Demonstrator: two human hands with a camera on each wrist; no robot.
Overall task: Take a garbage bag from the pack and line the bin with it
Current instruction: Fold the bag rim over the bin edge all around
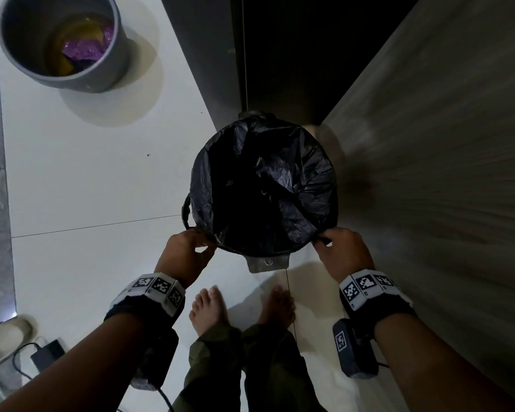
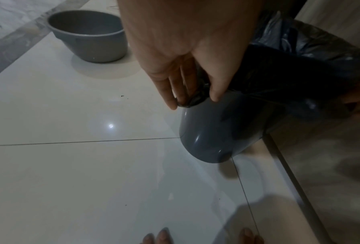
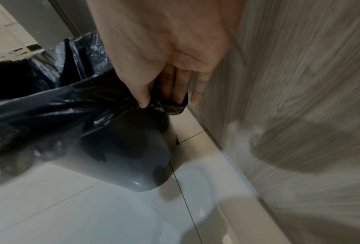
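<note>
A black garbage bag point(image 1: 262, 185) lies spread over the mouth of a grey bin point(image 2: 216, 132) that stands on the white tile floor by a wooden wall. My left hand point(image 1: 191, 248) pinches the bag's edge point(image 2: 193, 99) at the bin's near left rim. At the near right rim my right hand point(image 1: 339, 248) pinches a bunched fold of the bag point(image 3: 170, 105). The bag's plastic hangs over the bin's outer wall point(image 3: 133, 165) in the right wrist view. The pack of bags is not in view.
A second grey bin point(image 1: 63, 43) with purple and yellow rubbish stands at the far left on the floor point(image 1: 101, 173). The wooden wall point(image 1: 443, 144) runs close along the right. My bare feet point(image 1: 211, 307) stand just in front of the bin. A black charger with cable point(image 1: 46, 353) lies near left.
</note>
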